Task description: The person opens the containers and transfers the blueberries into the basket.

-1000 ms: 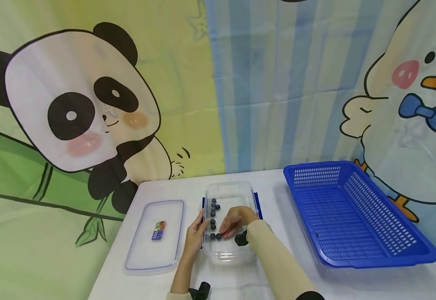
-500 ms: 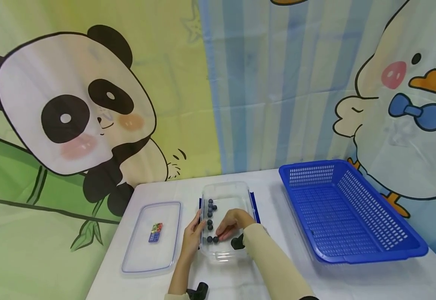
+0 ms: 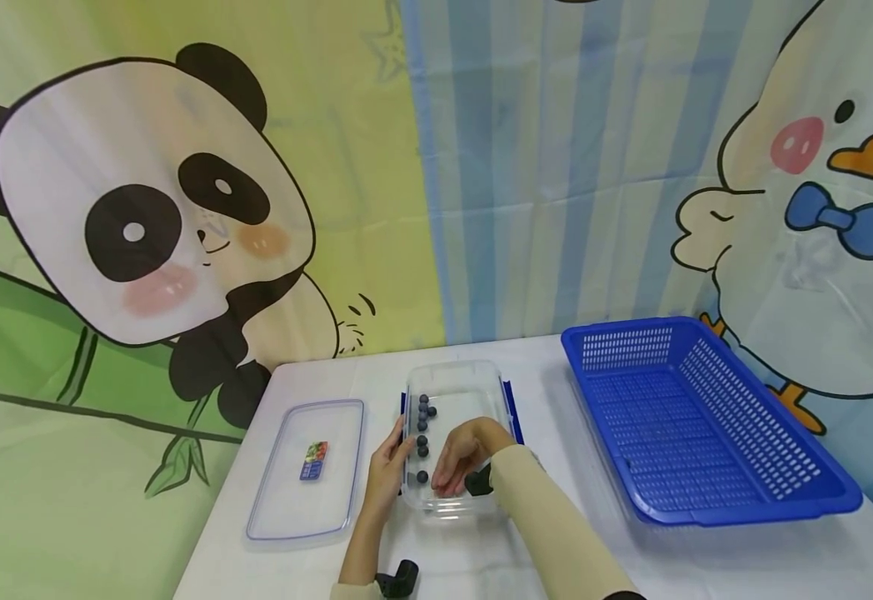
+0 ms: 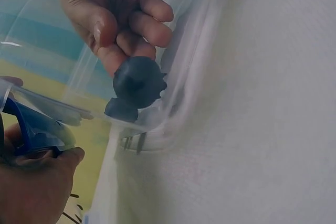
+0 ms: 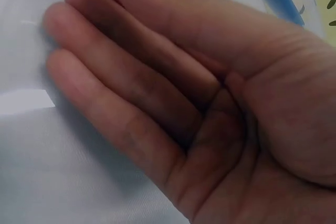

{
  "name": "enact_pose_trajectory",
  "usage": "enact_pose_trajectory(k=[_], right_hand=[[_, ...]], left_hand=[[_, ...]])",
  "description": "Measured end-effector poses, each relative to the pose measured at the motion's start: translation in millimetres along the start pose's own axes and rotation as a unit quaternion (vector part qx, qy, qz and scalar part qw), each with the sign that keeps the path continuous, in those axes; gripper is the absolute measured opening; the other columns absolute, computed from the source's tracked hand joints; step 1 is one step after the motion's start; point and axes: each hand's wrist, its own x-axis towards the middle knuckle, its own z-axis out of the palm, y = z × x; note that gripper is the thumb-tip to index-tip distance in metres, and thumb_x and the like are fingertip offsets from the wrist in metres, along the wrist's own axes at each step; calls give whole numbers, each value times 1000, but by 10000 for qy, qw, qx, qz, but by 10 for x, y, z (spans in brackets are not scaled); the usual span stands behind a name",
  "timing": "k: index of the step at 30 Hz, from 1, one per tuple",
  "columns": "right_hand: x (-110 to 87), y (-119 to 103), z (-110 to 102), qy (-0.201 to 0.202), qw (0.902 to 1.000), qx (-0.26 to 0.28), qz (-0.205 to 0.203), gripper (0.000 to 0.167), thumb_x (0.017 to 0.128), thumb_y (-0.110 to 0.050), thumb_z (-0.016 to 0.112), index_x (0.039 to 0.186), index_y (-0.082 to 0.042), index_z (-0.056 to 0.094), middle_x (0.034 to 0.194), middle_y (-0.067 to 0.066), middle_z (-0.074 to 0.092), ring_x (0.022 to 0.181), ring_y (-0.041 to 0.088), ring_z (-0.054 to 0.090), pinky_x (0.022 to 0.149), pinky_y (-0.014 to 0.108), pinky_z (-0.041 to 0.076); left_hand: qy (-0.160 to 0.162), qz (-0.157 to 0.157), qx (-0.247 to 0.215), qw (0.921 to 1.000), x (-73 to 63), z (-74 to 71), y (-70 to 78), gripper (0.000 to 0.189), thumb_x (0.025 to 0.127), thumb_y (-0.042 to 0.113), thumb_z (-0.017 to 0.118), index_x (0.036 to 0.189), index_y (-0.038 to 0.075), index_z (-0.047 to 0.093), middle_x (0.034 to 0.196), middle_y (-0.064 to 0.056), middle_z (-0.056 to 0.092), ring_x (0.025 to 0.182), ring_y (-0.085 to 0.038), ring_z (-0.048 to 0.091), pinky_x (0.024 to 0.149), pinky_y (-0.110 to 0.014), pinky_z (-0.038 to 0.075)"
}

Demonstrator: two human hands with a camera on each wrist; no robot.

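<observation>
Round dark-blue berries [image 3: 422, 441]: inside rectangular clear plastic container [image 3: 466, 392], along left wall, near white surface's [image 3: 444, 558] far edge. Left hand [image 3: 386, 468]: gripping container's side. Right hand [image 3: 466, 452]: fingers extended inside.

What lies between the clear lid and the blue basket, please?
The head view shows a clear container holding blueberries, plus the left hand and right hand.

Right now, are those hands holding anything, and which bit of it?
The left hand grips the clear box by its left side, at the blue flap. The right hand holds nothing that I can see.
</observation>
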Motion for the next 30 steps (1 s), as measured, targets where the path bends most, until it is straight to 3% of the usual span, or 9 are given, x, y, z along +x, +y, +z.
enact_pose_trajectory(k=[7,18,30], right_hand=[[48,24,11,-440,9987,-193,-196,19,86,5,58,103,5,68,101,18,67,84,19,66,79,32,54],[30,-2,96,-530,9979,-171,-331,23,87,7,55,107,6,66,92,11,68,77,12,64,78,26,54],[194,-52,73,-604,9964,-590,-47,21,85,8,57,103,5,68,81,8,69,69,12,65,68,22,56]], left_hand=[[-30,23,-107,9999,9,1,-3,53,95,16,52,140,-2,32,147,-13,27,135,-24,24,108,-29,21],[-44,-11,-142,9999,10,-4,4,50,96,11,49,141,-2,31,147,-13,27,135,-23,23,108,-28,21],[-88,5,-103,9999,8,-9,2,51,96,15,50,141,-1,31,147,-14,26,135,-25,23,108,-30,21]])
